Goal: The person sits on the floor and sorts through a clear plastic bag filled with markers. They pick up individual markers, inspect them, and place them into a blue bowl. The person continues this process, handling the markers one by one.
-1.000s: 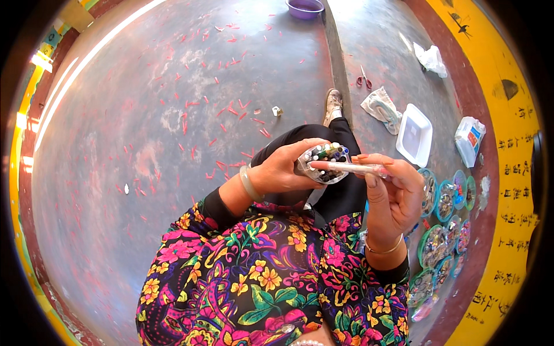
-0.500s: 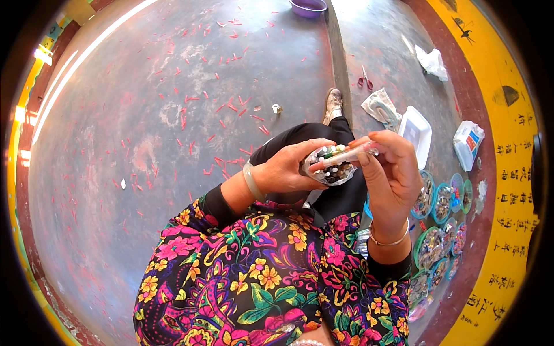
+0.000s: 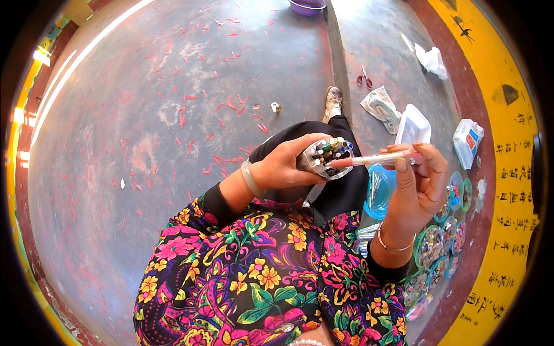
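Note:
My left hand is wrapped around a clear plastic container in front of my lap. Packed upright in it are several pens, their ends white, black, green and blue. Between thumb and fingers of my right hand is a clear pen with pinkish-red ends. It lies nearly level, its left end over the rim of the container; whether the two touch I cannot tell.
Right of my leg stand a blue basin and several round baskets of small parts. Farther off are a white tray, a plastic bag, scissors and a purple basin. Red slivers litter the floor.
My right hand has moved right, drawing the pen from across the container's top out to its side. More of the pen ends and the blue basin now show.

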Motion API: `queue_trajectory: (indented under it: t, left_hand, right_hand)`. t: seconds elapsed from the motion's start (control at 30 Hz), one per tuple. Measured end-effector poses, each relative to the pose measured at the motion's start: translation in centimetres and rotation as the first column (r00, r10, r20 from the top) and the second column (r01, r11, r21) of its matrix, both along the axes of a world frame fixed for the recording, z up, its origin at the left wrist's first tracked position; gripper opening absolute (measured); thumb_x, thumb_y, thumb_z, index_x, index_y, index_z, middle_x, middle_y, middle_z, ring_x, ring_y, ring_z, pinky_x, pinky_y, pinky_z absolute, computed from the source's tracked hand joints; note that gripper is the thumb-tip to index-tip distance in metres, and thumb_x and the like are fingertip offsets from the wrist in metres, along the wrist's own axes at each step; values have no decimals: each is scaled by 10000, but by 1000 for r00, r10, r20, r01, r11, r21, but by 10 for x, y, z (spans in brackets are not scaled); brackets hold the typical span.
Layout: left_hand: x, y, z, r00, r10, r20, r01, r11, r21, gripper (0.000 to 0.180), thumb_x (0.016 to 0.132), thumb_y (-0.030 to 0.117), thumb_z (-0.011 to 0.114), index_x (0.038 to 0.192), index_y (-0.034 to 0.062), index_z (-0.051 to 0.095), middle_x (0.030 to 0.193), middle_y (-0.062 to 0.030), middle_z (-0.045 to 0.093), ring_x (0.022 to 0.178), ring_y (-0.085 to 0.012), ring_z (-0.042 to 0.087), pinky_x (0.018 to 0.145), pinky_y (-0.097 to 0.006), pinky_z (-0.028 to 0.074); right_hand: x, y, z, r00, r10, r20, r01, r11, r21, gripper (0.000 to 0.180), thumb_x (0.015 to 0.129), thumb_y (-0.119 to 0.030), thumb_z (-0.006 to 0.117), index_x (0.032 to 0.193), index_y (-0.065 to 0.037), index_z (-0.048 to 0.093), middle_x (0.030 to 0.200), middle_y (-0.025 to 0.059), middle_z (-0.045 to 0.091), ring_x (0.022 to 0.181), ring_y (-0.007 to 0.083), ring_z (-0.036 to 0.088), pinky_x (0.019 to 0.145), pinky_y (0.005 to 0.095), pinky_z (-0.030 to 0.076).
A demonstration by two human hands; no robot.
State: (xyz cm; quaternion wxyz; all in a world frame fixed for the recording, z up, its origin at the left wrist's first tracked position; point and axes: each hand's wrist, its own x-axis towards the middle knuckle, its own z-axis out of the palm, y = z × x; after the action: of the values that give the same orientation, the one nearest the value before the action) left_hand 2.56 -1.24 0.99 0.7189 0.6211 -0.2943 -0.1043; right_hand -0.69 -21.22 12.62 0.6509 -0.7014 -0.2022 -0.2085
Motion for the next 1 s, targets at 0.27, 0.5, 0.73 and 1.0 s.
queue_trajectory:
  t: [0.27,0.5,0.73,1.0]
  left_hand:
    - [2,0,-3,982,-11,-189,-14,991,-132,687,724,1,770,1324,8,436,1177,-52,583,1086,-124,539,949,-282,433]
    - [18,-2,3,922,-99,-374,-11,960,-279,681,764,-30,693,1369,6,384,1229,-45,562,1114,-135,536,974,-308,425]
    - [15,-45,12,867,-237,-438,90,940,-330,703,729,-15,707,1354,-20,385,1239,-88,564,1126,-166,545,988,-325,424]
    - [-8,-113,24,801,-425,-421,328,901,-284,819,717,14,764,1398,-32,312,1319,-128,502,1221,-236,497,1051,-374,370]
  right_hand:
    - [-1,-32,-10,983,-165,-76,179,949,260,291,855,-6,555,1139,0,495,868,147,608,746,249,618,723,345,529]
    - [7,-85,-87,778,289,-558,3,886,464,243,819,-47,550,1059,-28,581,935,107,602,762,162,544,687,281,468]
    - [-21,-61,-97,792,250,-557,-237,967,96,672,663,-84,801,1260,-4,504,1129,96,613,965,173,593,862,311,476]
    - [-65,-101,-101,836,79,-542,-84,996,15,596,630,-105,789,1175,-38,559,957,34,663,859,82,581,787,265,486]
